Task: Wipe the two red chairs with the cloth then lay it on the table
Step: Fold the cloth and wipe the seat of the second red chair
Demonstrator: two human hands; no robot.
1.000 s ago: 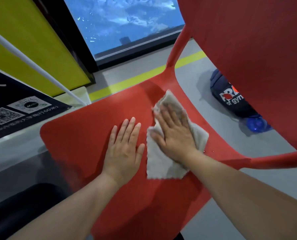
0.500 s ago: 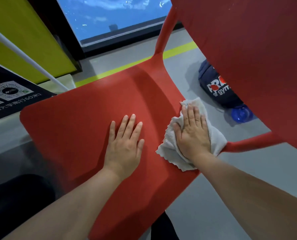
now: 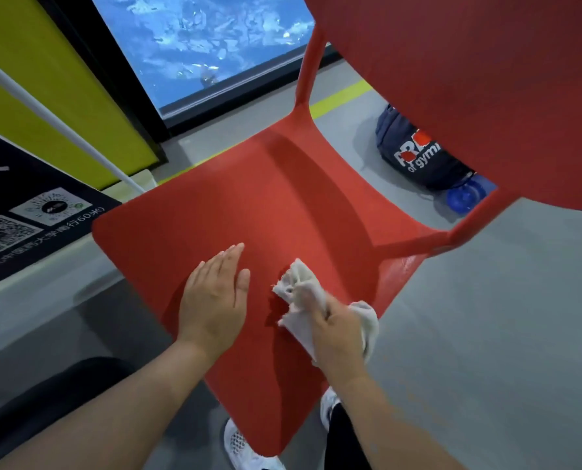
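The person has bare forearms (image 3: pixel 120 398), white mesh shoes (image 3: pixel 240 447) and what look like black trousers (image 3: pixel 345 435).

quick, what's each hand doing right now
Left hand: open, flat on the red chair seat.
Right hand: closed around the white cloth.

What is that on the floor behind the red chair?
A dark blue bag with white lettering and a blue round object lie there; the chair's backrest covers part of both.

The right hand (image 3: pixel 337 334) covers part of the blurred cloth (image 3: pixel 298 281); the backrest (image 3: pixel 469 79) is cropped.
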